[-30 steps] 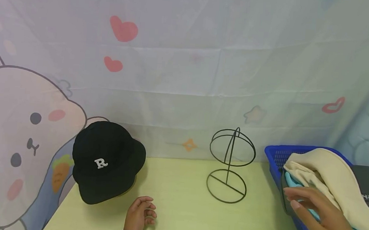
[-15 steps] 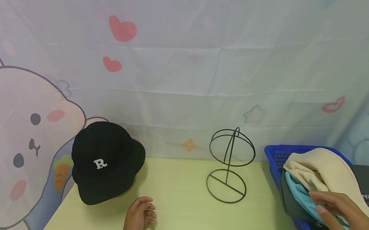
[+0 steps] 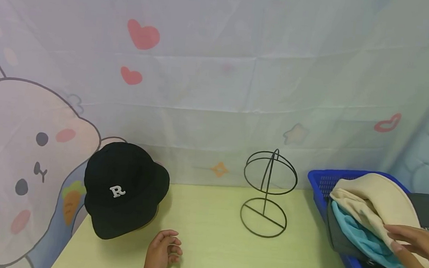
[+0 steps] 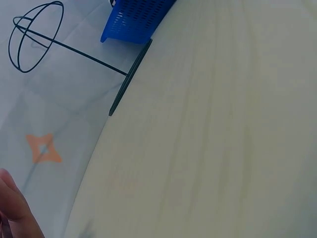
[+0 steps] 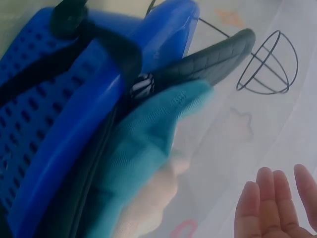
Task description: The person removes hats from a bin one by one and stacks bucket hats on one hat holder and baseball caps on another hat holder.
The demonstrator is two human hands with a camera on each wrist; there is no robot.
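While our left hand (image 3: 161,252) rests idle on the tabletop (image 3: 213,243), fingers loosely curled and holding nothing, our right hand (image 3: 415,246) hovers with flat, spread fingers over the cream hat (image 3: 379,206) atop the pile in the blue basket (image 3: 322,182).

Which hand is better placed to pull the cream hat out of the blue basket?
Right. The right hand lies open over the cream hat in the blue basket. The left hand rests on the table near the black hat, across the wire stand.
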